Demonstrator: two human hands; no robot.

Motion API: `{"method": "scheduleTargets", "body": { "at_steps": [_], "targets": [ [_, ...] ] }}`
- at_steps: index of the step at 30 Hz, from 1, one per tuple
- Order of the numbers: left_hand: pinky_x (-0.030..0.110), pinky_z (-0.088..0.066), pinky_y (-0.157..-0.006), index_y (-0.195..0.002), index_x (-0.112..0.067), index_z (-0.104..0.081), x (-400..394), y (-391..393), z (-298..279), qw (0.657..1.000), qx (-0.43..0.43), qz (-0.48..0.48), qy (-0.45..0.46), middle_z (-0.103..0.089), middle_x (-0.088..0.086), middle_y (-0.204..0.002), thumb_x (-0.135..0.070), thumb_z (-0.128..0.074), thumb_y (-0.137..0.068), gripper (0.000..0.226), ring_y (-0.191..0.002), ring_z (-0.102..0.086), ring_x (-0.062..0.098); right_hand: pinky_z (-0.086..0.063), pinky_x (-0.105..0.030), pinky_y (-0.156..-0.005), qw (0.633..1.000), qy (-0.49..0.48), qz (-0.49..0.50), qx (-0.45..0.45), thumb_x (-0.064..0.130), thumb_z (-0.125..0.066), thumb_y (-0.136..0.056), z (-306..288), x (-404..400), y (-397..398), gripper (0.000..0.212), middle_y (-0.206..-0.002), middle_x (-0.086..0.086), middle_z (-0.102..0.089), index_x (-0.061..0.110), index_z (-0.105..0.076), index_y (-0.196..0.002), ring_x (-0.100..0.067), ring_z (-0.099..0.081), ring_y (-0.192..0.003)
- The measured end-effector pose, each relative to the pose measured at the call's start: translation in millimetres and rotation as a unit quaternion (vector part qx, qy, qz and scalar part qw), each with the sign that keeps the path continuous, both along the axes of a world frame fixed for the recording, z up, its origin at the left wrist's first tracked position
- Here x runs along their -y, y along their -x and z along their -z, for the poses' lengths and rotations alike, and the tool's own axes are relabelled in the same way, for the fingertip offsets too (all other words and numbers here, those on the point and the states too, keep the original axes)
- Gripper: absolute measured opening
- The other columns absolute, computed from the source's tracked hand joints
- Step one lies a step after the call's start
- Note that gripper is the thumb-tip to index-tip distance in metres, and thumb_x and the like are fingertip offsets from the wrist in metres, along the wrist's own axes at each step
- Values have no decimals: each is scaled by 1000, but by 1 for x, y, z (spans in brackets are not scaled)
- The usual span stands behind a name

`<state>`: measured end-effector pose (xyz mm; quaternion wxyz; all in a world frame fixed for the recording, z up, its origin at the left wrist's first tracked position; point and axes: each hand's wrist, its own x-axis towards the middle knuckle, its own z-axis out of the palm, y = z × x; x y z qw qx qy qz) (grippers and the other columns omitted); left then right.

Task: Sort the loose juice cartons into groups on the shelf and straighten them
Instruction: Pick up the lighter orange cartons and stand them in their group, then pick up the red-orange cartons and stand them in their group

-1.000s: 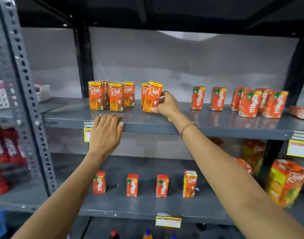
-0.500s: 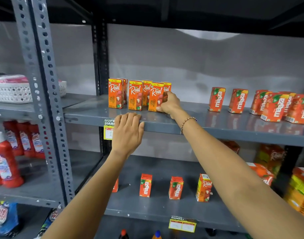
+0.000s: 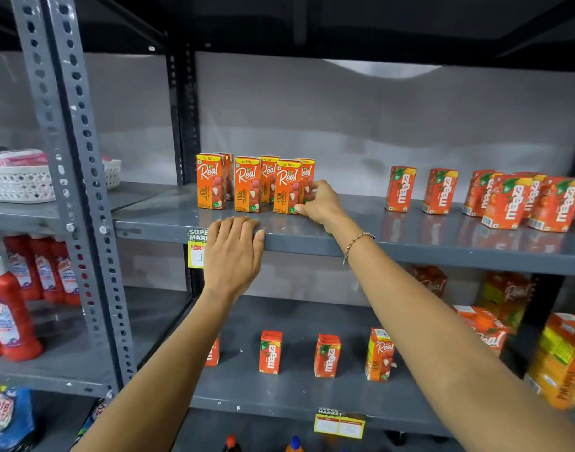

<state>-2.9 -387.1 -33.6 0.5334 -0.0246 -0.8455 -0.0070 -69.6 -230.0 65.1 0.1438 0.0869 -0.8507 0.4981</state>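
Note:
Several orange Real litchi cartons (image 3: 247, 184) stand upright in two rows at the left of the grey upper shelf (image 3: 410, 243). My right hand (image 3: 322, 202) touches the right side of the rightmost front Real carton (image 3: 287, 186), thumb at its base, fingers against its side and the one behind. My left hand (image 3: 234, 256) rests flat over the shelf's front edge, holding no carton. Several red Maaza cartons (image 3: 508, 200) stand at the shelf's right, some apart, some bunched and turned. On the lower shelf stand Maaza cartons (image 3: 270, 352) and one Real carton (image 3: 379, 353).
A perforated grey upright post (image 3: 80, 190) divides off the left bay, which holds a white basket (image 3: 22, 184) and red bottles (image 3: 9, 314). Larger Real juice boxes (image 3: 563, 360) stack at the lower right. Price tags (image 3: 340, 425) hang on shelf edges.
My right hand carried a tilted Real carton leftward and set it upright against the Real group. The camera view shifted left. My left hand stayed on the shelf edge.

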Motion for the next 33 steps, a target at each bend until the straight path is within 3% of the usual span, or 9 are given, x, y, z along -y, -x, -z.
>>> {"method": "scheduleTargets", "body": {
  "at_steps": [6,10,14,18,21,23,25,28,33],
  "targets": [
    [41,-30,-108,-105,-10,-63,-40,1,-2,999,-19,23,-21,-64,5,-110,-29,-32,-99,36,-108,-56,27,-50,-28,-91,997,16,13,-76,5,-66,-82,6,-75,-20,32,-110,-9,-67,9,-63,-113,-20,-64,-104],
    [41,-34,-104,-103,-12,-62,-102,3,0,998,3,60,-6,-64,4,-106,-30,-33,-99,34,-102,-57,25,-49,-24,-84,993,27,47,-109,3,-65,-81,6,-149,-37,25,-93,-2,-66,9,-67,-104,-13,-61,-86],
    [40,-35,-103,-98,-13,-61,-173,4,1,997,21,69,-24,-64,4,-101,-34,-31,-99,37,-96,-58,25,-50,-27,-82,987,24,96,-123,6,-66,-80,3,-233,-53,18,-89,-3,-67,15,-68,-96,-14,-62,-84],
    [40,-33,-103,-95,-13,-63,-243,5,0,996,25,86,-7,-65,4,-97,-34,-32,-99,37,-93,-59,26,-48,-23,-75,982,48,141,-118,0,-63,-82,-3,-316,-70,21,-80,-1,-65,2,-69,-103,-7,-57,-71],
    [41,-34,-100,-96,-12,-64,-299,6,1,993,26,114,16,-66,5,-96,-33,-35,-98,36,-93,-60,26,-49,-30,-79,969,61,208,-122,2,-64,-79,-4,-379,-75,20,-86,-7,-66,5,-73,-98,-14,-59,-79],
    [42,-37,-100,-97,-11,-64,-334,6,1,991,32,125,20,-66,6,-97,-31,-32,-99,38,-94,-60,27,-49,-30,-75,955,61,262,-128,5,-62,-77,-3,-419,-78,16,-82,-7,-67,11,-75,-83,-16,-59,-82],
    [43,-39,-100,-98,-11,-64,-364,6,0,990,35,135,20,-66,6,-98,-30,-31,-99,38,-95,-60,27,-50,-31,-75,940,71,313,-117,6,-57,-77,-2,-454,-80,18,-86,-16,-71,8,-75,-76,-22,-64,-87],
    [44,-36,-102,-99,-11,-65,-406,7,0,988,36,147,35,-66,6,-98,-29,-30,-99,39,-97,-60,27,-45,-33,-91,911,68,401,-71,10,-55,-85,-1,-492,-81,30,-117,-25,-65,-7,-67,-106,-32,-60,-114],
    [44,-38,-103,-106,-12,-64,-456,8,2,988,33,146,40,-66,5,-101,-29,-28,-99,41,-98,-61,25,-44,-36,-99,908,48,416,-24,15,-58,-87,4,-526,-64,40,-129,-25,-58,-7,-56,-121,-36,-54,-122]
  ]
}}
